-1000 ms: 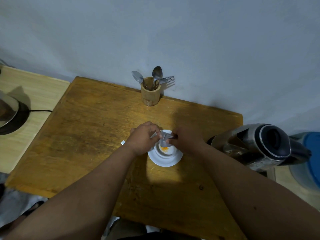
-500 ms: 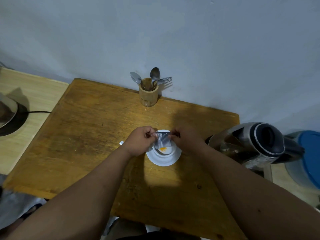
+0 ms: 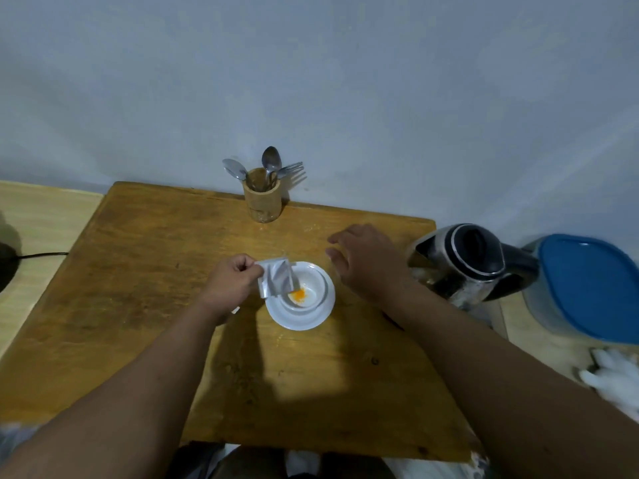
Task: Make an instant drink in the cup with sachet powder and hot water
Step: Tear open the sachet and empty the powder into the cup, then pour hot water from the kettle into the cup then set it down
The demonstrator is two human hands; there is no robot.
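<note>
With powder in cup (image 3: 304,288): water step pending.
L hand (image 3: 231,283) pinches sachet (image 3: 277,276) over cup rim; R hand (image 3: 368,262) spread, empty, near kettle (image 3: 473,261). Pour and stir remain.

The silver sachet (image 3: 276,277) covered the cup's (image 3: 306,288) left rim, and its printing could not be made out. A small white scrap (image 3: 235,309) peeked from under the left wrist, mostly hidden. The kettle's (image 3: 470,261) base was behind the right forearm. A dark round object (image 3: 5,267) was cut off at the left edge, and the blue-lidded container (image 3: 587,288) at the right edge.
</note>
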